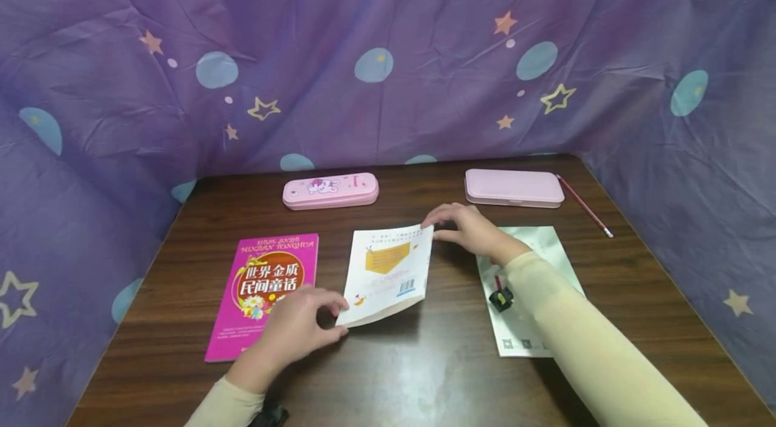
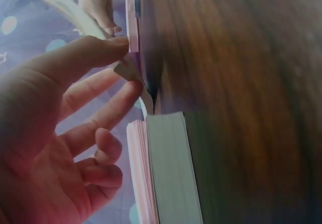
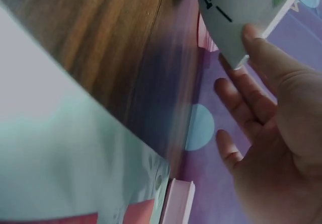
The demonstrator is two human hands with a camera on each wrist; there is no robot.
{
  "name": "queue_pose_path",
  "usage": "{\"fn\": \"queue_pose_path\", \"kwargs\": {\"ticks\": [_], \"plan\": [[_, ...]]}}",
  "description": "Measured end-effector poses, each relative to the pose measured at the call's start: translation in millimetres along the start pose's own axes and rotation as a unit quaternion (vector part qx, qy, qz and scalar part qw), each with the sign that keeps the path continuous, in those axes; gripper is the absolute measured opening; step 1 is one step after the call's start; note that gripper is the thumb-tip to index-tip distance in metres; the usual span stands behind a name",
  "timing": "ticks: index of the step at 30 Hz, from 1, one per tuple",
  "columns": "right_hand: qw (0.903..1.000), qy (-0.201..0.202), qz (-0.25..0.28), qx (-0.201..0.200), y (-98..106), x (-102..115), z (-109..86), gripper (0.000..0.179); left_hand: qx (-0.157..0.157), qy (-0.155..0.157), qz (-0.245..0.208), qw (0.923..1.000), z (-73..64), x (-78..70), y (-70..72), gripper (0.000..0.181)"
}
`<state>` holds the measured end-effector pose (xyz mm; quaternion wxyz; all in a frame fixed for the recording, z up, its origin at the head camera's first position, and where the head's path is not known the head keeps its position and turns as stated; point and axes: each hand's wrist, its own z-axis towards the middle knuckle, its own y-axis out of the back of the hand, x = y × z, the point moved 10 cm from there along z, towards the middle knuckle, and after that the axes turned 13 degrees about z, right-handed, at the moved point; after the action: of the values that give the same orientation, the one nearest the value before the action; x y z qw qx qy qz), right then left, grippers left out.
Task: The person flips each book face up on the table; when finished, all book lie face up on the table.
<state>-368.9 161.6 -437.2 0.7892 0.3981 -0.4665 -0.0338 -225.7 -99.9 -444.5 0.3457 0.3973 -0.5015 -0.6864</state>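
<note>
A white paperback book [image 1: 382, 272], its back cover with a barcode facing up, is held by both hands, raised and tilted above the wooden table. My left hand [image 1: 297, 326] pinches its near left corner between thumb and fingers; the left wrist view shows this grip on the book's corner [image 2: 127, 70]. At the far right corner my right hand [image 1: 469, 232] does the same, with the thumb on one face of the book [image 3: 229, 17] in the right wrist view. Under the left hand lies a magenta storybook [image 1: 227, 322], partly hidden by it.
A pale green book [image 1: 566, 255] lies beneath the right forearm. Toward the back are a pink pencil case with a rabbit [image 1: 330, 191] and a plain pink case [image 1: 514, 187]. Beside the latter lies a red pencil [image 1: 585, 206]. Purple patterned cloth [image 1: 388, 117] surrounds the table [image 1: 388, 373].
</note>
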Motion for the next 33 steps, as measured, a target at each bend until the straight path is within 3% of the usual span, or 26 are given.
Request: {"fn": "queue_pose_path", "kwargs": {"ticks": [4,9,13,18,22,28,33], "plan": [[0.9988,0.016,0.04,-0.022,9,1,-1.4,0.023,-0.043,0.007,-0.002,0.9991,-1.0,5.4,10.0,0.029],[0.9919,0.03,0.103,-0.068,24,7,-1.8,0.021,-0.124,-0.005,-0.034,0.9916,-2.5,8.0,28.3,0.025],[0.9787,0.035,0.167,-0.115,37,12,-0.8,0.021,-0.203,-0.028,-0.066,0.9765,-5.1,6.6,44.3,0.024],[0.9657,0.031,0.213,-0.146,48,15,-0.3,0.019,-0.282,-0.045,-0.132,0.9491,-9.0,8.9,60.5,0.023],[0.9597,0.006,0.235,-0.155,52,14,-2.5,0.017,-0.31,-0.034,-0.164,0.9357,-11.3,12.5,70.0,0.021],[0.9568,-0.016,0.223,-0.186,59,13,-6.8,0.02,-0.325,-0.023,-0.185,0.9269,-13.6,13.0,79.5,0.026],[0.9472,-0.012,0.245,-0.206,65,19,-8.7,0.021,-0.349,-0.043,-0.188,0.9171,-15.7,7.0,87.0,0.03]]}}
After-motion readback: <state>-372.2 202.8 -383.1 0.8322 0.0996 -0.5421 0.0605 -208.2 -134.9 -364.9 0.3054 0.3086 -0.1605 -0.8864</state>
